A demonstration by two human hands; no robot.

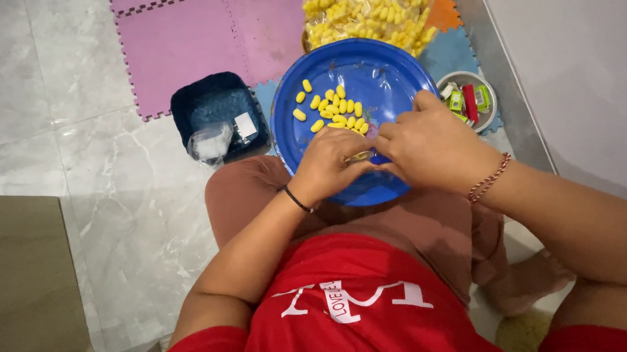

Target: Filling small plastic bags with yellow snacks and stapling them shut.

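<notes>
Open floor (56, 109) lies wide to the left, past the navy box (219, 112). Ahead, the bag of yellow pieces (370, 13) crowds the plate (294, 135) rim; the small bowl (488, 110) and wall (588, 77) close the right side.

One blue plate (301, 135), about seventeen loose yellow pieces (333, 112) counted on it, one dark blue box (194, 103), two hands seen.

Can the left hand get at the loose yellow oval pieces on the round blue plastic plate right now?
Probably yes: the left hand is already over the round blue plastic plate, and the yellow oval pieces lie uncovered just beyond its fingers.
</notes>
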